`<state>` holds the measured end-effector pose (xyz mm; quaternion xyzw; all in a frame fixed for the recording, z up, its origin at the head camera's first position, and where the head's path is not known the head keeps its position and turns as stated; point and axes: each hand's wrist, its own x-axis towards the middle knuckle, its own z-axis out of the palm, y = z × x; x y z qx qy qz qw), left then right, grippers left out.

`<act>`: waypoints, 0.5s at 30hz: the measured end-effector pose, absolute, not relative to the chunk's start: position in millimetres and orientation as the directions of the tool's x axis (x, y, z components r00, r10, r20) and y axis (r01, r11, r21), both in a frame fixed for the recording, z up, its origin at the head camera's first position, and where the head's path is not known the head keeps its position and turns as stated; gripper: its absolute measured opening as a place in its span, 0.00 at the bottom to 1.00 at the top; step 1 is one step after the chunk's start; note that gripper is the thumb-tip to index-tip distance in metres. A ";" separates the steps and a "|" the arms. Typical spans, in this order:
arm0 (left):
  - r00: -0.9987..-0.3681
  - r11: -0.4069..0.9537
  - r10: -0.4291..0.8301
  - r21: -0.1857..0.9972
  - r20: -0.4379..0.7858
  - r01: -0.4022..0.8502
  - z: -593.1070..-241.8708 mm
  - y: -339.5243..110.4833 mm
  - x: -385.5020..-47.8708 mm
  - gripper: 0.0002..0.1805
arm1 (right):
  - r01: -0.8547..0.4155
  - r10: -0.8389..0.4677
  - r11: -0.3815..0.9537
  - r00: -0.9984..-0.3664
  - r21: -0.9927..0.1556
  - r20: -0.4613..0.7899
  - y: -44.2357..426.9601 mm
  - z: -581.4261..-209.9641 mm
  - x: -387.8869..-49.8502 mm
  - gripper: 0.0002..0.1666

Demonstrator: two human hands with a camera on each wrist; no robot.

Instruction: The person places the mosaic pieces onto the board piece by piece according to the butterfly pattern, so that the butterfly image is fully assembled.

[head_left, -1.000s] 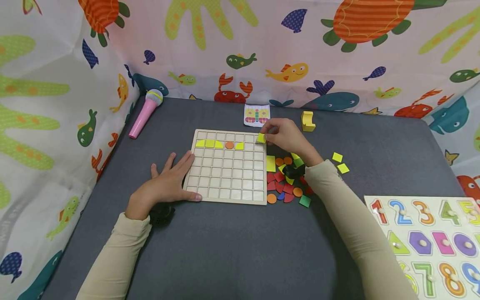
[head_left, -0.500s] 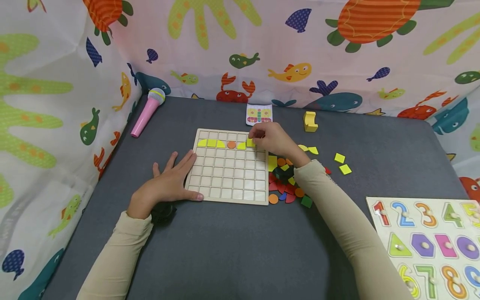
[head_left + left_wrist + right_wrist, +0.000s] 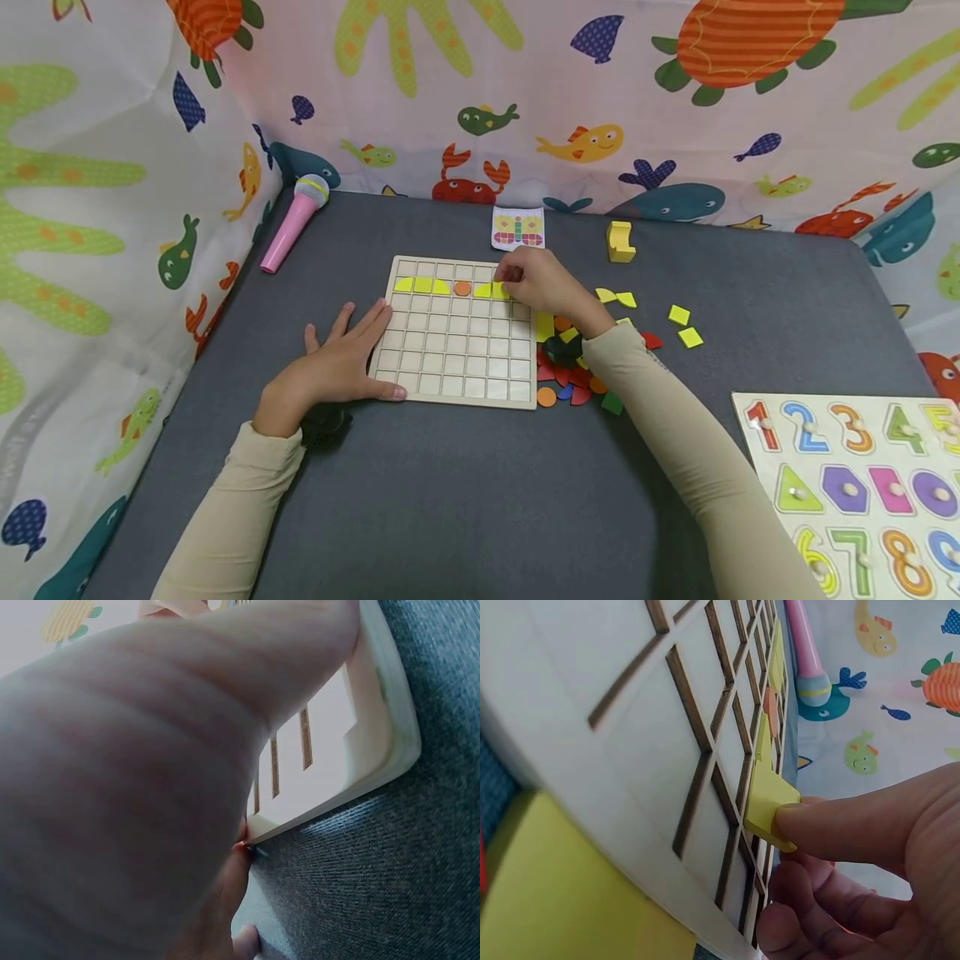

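Note:
A wooden grid board (image 3: 453, 350) lies on the dark table; its second row from the back holds several yellow pieces (image 3: 423, 285) and an orange disc (image 3: 462, 288). My left hand (image 3: 330, 367) rests with spread fingers along the board's left edge, thumb at the near-left corner. With thumb and fingers my right hand (image 3: 551, 287) pinches a yellow square (image 3: 769, 802) at that row, just right of a yellow curved piece. In the right wrist view the square sits tilted against the grid's dividers. Part of the board's right side is hidden under my right hand.
Loose coloured pieces (image 3: 580, 395) lie right of the board, partly under my right wrist. Behind it stand a pattern card (image 3: 517, 228) and a yellow block (image 3: 620, 242). A pink microphone (image 3: 288, 229) lies back left, a number puzzle (image 3: 847, 462) front right.
My right hand has moved left from the board's right edge to the second row with the yellow square, and lowered it onto the grid. My left hand has stayed in place.

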<state>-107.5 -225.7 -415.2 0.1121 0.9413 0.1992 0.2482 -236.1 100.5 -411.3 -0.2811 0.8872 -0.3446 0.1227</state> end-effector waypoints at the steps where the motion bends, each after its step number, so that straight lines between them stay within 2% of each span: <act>1: -0.852 0.895 0.310 0.432 -0.423 0.111 -414.9 -225.7 -107.5 0.73 | -0.421 -0.585 0.602 -0.811 -0.678 -0.017 100.2 -411.4 -236.0 0.06; 15: -0.853 0.892 0.318 0.436 -0.415 0.121 -413.8 -225.5 -106.4 0.73 | -0.430 -0.582 0.632 -0.813 -0.645 -0.028 102.7 -416.5 -234.8 0.09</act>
